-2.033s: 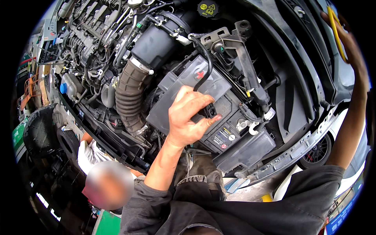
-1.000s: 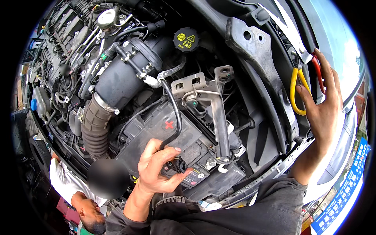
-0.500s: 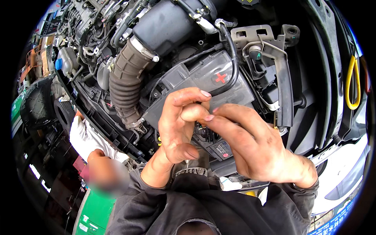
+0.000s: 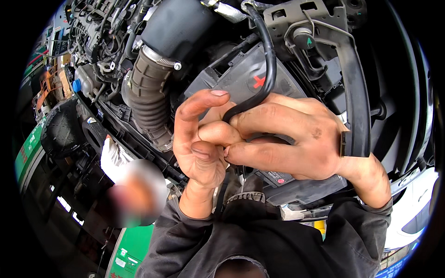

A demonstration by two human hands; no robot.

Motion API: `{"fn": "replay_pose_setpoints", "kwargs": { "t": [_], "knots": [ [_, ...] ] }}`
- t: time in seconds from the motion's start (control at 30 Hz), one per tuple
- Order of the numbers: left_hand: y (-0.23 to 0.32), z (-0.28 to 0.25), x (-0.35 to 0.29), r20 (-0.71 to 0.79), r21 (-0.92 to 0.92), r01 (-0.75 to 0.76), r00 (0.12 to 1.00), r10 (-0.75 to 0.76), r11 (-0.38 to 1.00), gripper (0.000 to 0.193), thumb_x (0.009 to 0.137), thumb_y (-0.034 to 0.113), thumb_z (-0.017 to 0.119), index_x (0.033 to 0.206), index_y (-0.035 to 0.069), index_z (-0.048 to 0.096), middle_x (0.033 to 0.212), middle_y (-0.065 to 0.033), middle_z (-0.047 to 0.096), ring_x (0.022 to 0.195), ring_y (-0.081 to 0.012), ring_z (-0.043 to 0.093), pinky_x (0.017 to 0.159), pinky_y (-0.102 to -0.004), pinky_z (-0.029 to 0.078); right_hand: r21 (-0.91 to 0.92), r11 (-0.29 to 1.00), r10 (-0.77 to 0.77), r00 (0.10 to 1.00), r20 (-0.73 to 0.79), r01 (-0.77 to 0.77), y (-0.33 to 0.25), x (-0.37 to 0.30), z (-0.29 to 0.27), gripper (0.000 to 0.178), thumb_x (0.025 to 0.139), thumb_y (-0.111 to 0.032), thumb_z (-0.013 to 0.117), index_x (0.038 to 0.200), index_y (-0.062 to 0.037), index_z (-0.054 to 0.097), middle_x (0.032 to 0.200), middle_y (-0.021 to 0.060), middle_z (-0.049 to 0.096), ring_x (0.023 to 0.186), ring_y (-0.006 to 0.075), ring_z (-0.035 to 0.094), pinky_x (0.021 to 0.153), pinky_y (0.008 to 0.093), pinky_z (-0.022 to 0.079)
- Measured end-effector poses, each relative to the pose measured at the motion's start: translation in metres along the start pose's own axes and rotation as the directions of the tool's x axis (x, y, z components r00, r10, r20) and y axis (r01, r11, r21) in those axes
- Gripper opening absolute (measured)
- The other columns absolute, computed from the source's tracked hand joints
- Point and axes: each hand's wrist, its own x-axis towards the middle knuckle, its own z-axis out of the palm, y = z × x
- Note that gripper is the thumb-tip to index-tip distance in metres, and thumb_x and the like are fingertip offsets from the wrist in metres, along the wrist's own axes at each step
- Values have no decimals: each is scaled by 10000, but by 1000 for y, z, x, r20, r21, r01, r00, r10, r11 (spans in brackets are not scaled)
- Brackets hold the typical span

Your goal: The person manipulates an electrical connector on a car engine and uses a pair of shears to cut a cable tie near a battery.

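My left hand (image 4: 199, 139) and right hand (image 4: 292, 134) are meeting over a car battery (image 4: 235, 75), where a black cable (image 4: 271, 58) is arching down from beside a metal bracket (image 4: 294, 21) and running in between my fingers. My left thumb and forefinger are standing apart while the next finger is curling inward; my right fingertips are lying against the cable and the left hand, but the cable's end is hidden, so I cannot tell whether either hand is clamping it. Because the cable is bending sharply, a loose hold could probably let it spring away; because a dark bar (image 4: 354, 92) is crossing in front of my right wrist, a sudden pull could knock the two together. The grey battery top, bearing a red cross (image 4: 256, 82), is lying beneath the cable's curve, with a ribbed hose (image 4: 147, 99) curving down to its left. Beyond, a person in a white shirt (image 4: 115, 156) is appearing near a tyre (image 4: 94, 133) and a green cabinet (image 4: 132, 248); a white car (image 4: 412, 217) is standing at right.
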Motion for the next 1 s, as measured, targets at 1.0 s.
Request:
{"fn": "replay_pose_setpoints", "kwargs": {
  "t": [1.0],
  "knots": [
    [-11, -2, 6, 35, -118, -181, 982, 187, 976, 517, 1027, 368, 600, 1208, -106, 503, 834, -100, 669, 693, -118, 582, 665, -277, 489, 0, 998, -61, 992, -110, 62, 5, -4, 14, 346, 683, 11, 807, 1003, -121, 804, 942, 49, 665, 807, 208, 684, 640, 280, 600]
  ]
}}
